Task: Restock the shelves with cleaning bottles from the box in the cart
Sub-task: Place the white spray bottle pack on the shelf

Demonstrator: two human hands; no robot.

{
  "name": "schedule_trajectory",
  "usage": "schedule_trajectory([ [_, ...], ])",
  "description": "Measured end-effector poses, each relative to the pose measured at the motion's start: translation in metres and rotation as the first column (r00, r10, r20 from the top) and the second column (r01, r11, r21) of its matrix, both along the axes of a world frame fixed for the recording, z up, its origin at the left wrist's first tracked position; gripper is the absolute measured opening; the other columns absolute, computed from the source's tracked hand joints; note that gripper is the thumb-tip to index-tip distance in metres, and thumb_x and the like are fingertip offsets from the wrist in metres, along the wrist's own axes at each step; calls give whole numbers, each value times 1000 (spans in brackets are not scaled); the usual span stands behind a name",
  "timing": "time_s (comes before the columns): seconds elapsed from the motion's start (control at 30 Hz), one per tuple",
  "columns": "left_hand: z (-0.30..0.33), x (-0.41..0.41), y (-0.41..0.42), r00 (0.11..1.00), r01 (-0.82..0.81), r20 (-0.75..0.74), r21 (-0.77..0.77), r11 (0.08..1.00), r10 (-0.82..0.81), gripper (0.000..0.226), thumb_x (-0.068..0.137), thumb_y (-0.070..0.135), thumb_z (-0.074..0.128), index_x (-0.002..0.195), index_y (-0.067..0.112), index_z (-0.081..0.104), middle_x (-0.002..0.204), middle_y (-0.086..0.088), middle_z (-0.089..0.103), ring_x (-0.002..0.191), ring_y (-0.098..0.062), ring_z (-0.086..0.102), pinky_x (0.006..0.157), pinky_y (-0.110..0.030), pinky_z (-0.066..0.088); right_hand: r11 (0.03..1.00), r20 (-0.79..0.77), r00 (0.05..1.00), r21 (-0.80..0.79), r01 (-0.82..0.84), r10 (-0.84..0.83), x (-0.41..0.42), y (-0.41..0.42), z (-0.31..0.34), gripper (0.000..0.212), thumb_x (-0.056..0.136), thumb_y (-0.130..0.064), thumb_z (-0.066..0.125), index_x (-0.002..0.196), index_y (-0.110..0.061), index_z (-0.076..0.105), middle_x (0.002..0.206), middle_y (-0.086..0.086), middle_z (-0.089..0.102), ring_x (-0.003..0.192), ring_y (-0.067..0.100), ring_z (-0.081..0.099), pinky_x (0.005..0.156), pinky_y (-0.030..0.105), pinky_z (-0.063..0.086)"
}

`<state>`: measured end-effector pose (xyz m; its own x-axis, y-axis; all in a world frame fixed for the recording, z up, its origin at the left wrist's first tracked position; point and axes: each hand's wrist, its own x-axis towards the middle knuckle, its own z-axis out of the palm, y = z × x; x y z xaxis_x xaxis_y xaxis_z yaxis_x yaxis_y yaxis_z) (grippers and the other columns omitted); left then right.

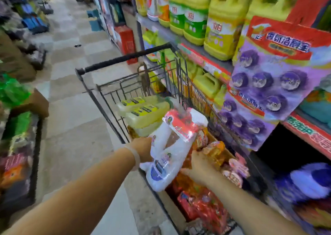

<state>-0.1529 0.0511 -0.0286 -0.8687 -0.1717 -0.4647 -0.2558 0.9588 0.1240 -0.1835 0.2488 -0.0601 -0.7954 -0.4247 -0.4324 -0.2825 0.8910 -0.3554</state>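
Note:
My left hand (143, 149) is closed around the handle of a white cleaning bottle (162, 165) with a red label on its upper part, held tilted above the near end of the black wire cart (125, 57). My right hand (200, 166) reaches down into the cart and rests on an orange bottle (215, 150); whether it grips the bottle is unclear. Under both hands lies the box (213, 136) of red and orange bottles (202, 206). At the cart's far end lie pale yellow packs (143, 111).
Shelves (206, 55) on the right carry yellow jugs (223, 25). Purple blister cards (265, 84) hang off the shelf edge right beside the cart. A dark gap (286, 145) opens in the lower shelf. Goods line the left side of the tiled aisle (71, 91).

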Motion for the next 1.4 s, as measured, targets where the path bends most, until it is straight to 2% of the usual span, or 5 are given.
schedule_trajectory([
  [0.17, -48, -38, -51, 991, -116, 93, 198, 973, 99, 78, 73, 40, 77, 135, 7, 42, 131, -10, 55, 118, -27, 54, 95, -34, 46, 926, 60, 952, -223, 305, -300, 4, -35, -33, 67, 56, -70, 63, 107, -26, 59, 112, -7, 65, 111, 20, 59, 95, 37, 45],
  [0.37, -82, -46, -59, 987, -151, 93, 324, 934, 128, 91, 72, 40, 79, 132, 0, 24, 132, -14, 49, 121, -29, 51, 92, -34, 42, 879, 90, 886, -114, 462, -454, 6, -45, -52, 82, 66, -76, 54, 127, -23, 41, 130, -8, 55, 134, 13, 38, 117, 49, -2],
  [0.73, -64, -37, -45, 925, -321, 65, 661, 678, 374, 49, 58, 29, 90, 97, 10, 66, 90, -2, 72, 82, -17, 68, 73, -33, 60, 404, 510, 659, -528, 747, -552, 0, -19, -3, 43, 81, -20, 73, 113, -21, 44, 113, 1, 62, 90, 11, 60, 71, 23, 50],
  [1.2, 142, 21, 171, 957, 198, -280, 826, 527, 79, 32, 74, 21, 79, 95, 16, 55, 76, 7, 69, 55, 3, 61, 47, -11, 44, 61, 287, 643, -885, 462, -710, 124, 196, 189, 35, 86, -13, 65, 116, -18, 48, 106, 2, 63, 80, 10, 62, 60, 18, 52],
  [1.4, 199, 104, 326, 889, 451, -436, 783, 428, -138, 84, 40, 52, 88, 106, 10, 56, 96, -2, 67, 80, -11, 64, 65, -24, 51, 67, 157, 491, -911, 407, -857, 264, 334, 241, 36, 87, -14, 65, 121, -13, 52, 112, 7, 66, 95, 22, 66, 82, 38, 56],
])
